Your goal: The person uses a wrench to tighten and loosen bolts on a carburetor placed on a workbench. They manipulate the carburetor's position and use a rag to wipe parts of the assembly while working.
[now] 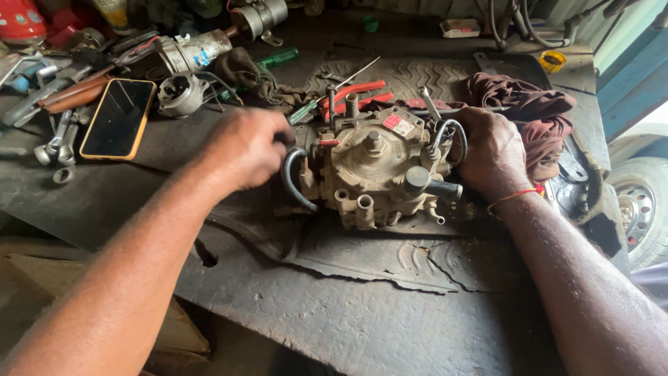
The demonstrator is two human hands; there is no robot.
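- Left hand (243,147) closes around something at the left side of the grimy tan metal pump body (372,170), mid-worktop (362,306); possibly a tool.
- Right hand (492,154) clamps its right side.
- Black rubber hoses (292,182) still attached; dismantling looks barely begun.

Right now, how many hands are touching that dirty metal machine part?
2. The left hand grips the left side of the grimy grey metal engine part by a black hose. The right hand holds its right side. No other hands show.
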